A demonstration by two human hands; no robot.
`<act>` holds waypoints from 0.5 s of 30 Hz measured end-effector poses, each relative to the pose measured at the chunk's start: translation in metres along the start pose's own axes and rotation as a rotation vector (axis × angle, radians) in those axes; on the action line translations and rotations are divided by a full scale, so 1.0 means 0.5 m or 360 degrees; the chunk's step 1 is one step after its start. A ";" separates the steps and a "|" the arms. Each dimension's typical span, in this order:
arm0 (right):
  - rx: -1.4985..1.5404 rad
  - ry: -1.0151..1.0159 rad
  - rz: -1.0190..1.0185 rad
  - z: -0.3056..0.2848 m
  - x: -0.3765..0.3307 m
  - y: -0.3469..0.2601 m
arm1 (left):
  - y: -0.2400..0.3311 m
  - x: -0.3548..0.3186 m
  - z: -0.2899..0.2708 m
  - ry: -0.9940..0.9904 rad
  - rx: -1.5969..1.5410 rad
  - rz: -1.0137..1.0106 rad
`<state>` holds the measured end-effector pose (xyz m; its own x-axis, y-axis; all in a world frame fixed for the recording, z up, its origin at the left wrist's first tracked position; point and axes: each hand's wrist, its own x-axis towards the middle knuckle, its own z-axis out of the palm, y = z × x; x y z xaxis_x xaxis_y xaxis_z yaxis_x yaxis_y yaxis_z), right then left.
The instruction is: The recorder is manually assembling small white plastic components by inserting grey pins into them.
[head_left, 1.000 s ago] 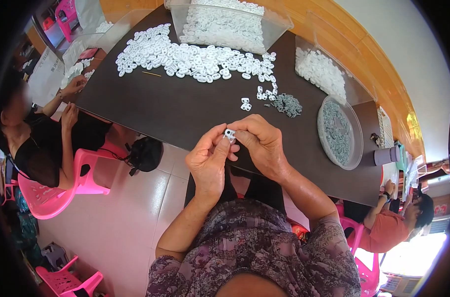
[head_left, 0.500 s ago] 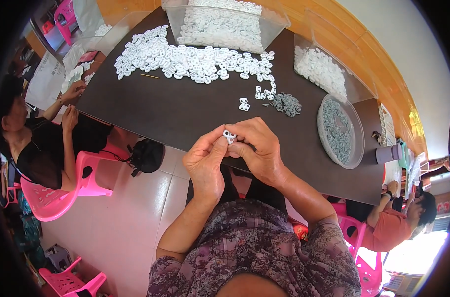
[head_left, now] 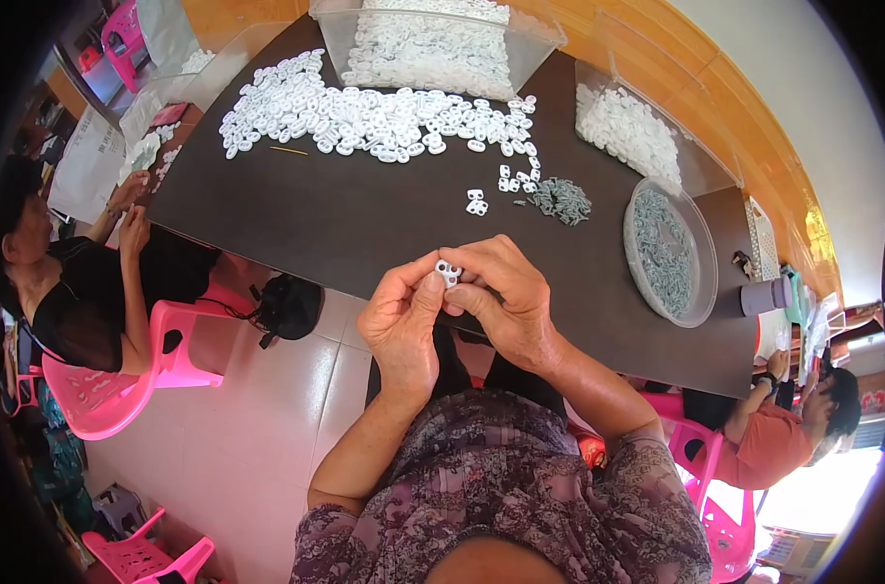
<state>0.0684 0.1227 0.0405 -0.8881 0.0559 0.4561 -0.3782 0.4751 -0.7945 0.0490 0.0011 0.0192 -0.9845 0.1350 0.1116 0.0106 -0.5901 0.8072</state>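
Note:
Both my hands meet over the near edge of the dark table [head_left: 364, 234]. My left hand [head_left: 400, 326] and my right hand [head_left: 505, 297] pinch one small white plastic piece [head_left: 448, 272] between their fingertips. Just beyond them on the table lie two loose white pieces [head_left: 476, 202] and a small heap of grey metal bits [head_left: 561, 199]. A long spread of white plastic pieces [head_left: 364, 112] covers the far side of the table.
A clear bin [head_left: 433, 44] of white pieces stands at the back, another clear tray [head_left: 629, 127] at the right. A round clear dish [head_left: 670, 251] holds grey bits. A person sits on a pink chair [head_left: 102, 380] at the left; another person [head_left: 773, 438] sits at the right.
My hands stay together on the white piece; the fingers have shifted slightly around it. Nothing on the table has moved.

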 end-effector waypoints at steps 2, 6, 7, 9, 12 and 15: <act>0.0038 -0.0031 -0.0012 -0.001 -0.003 0.002 | 0.001 -0.001 0.001 0.0001 0.0003 0.0002; -0.0036 0.0011 -0.0135 0.001 0.000 -0.002 | 0.002 -0.004 0.003 0.0007 0.0018 0.0027; -0.0072 0.0021 -0.0177 0.001 -0.001 -0.001 | 0.002 -0.004 0.003 0.0003 0.0027 0.0043; -0.0107 0.0029 -0.0221 0.003 -0.001 -0.001 | 0.002 -0.005 0.004 -0.0002 -0.0006 0.0046; -0.0095 0.0128 -0.0218 0.011 -0.004 -0.004 | 0.001 -0.006 0.008 0.0004 -0.0029 0.0065; -0.0190 0.0183 -0.0313 0.016 -0.006 -0.005 | 0.002 -0.009 0.007 -0.0002 -0.0012 0.0105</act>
<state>0.0701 0.1145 0.0377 -0.7625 0.0484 0.6452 -0.5011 0.5866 -0.6362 0.0538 0.0025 0.0215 -0.9815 0.0968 0.1652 0.0740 -0.6039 0.7936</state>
